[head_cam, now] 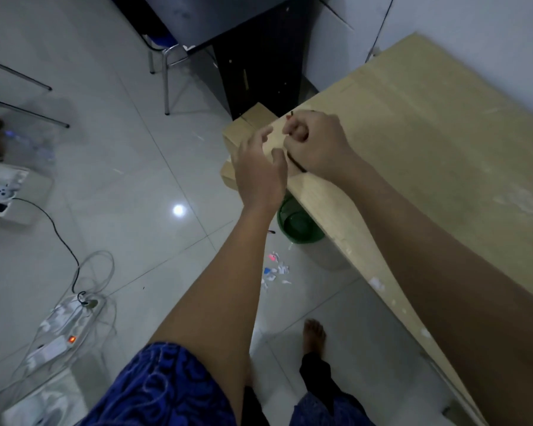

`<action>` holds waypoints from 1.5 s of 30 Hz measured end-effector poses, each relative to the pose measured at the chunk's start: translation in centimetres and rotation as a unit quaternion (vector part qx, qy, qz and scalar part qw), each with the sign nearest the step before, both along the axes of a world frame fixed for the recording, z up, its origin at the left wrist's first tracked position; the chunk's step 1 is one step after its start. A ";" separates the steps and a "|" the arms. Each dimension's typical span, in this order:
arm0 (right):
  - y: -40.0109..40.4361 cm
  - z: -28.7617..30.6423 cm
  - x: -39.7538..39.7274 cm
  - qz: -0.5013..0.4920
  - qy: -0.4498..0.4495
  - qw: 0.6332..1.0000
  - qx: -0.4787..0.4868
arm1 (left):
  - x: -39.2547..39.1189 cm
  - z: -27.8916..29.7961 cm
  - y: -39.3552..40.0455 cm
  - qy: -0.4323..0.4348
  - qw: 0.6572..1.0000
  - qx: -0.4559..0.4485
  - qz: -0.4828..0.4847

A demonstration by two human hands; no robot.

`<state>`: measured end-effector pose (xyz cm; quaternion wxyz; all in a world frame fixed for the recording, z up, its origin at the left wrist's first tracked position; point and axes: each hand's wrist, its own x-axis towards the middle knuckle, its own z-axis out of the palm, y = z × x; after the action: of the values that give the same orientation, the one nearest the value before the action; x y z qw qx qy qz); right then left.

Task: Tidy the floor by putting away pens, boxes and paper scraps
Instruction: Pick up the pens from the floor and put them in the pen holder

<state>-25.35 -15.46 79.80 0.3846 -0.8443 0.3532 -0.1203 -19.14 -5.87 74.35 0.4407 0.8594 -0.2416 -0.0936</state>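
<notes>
- At the far left of the floor (130, 179) a white device (3, 192) trails a black cable (59, 238) toward a white power strip (60, 330) with a lit orange switch, tangled in pale cords.
- A metal-legged chair (163, 63) stands further back, beside a dark cabinet (259, 72).
- My left hand (259, 170) hangs over the near-left edge of the bench (428, 142), its grip released: fingers loosely spread and holding nothing, fingertips just beside my right hand.
- Cardboard boxes (246, 124) are stacked on the floor against the bench's left edge, partly behind my left hand.
- A green bin (299, 226) sits on the floor, half tucked under the bench's left edge.
- Near it lies a small dark pen (270, 232), and closer to me a scatter of paper scraps (276, 270) in white, blue and pink.
- My right hand (317, 142) rests on the bench by its left edge, grip clenched around thin dark pens (297, 164); one end pokes out below my fist, another tip shows above the knuckles.
- My bare foot (314, 336) stands on the floor below the scraps.
</notes>
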 end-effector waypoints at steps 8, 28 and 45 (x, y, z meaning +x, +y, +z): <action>12.7 -7.5 0.7 0.080 0.098 0.983 0.136 | 3.0 -7.1 15.4 0.041 0.974 0.216 -0.049; 22.3 -47.5 2.3 -0.008 0.203 0.966 0.159 | 8.9 -43.8 29.5 0.232 0.905 0.345 -0.087; 13.9 -82.0 12.0 -0.044 0.153 0.987 0.004 | 15.7 -76.5 23.3 0.086 0.912 0.396 -0.065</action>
<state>-13.37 -1.61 -2.16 0.3240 -0.8347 0.4452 -0.0048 -3.46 17.39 -2.20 0.0759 0.9344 -0.2014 -0.2838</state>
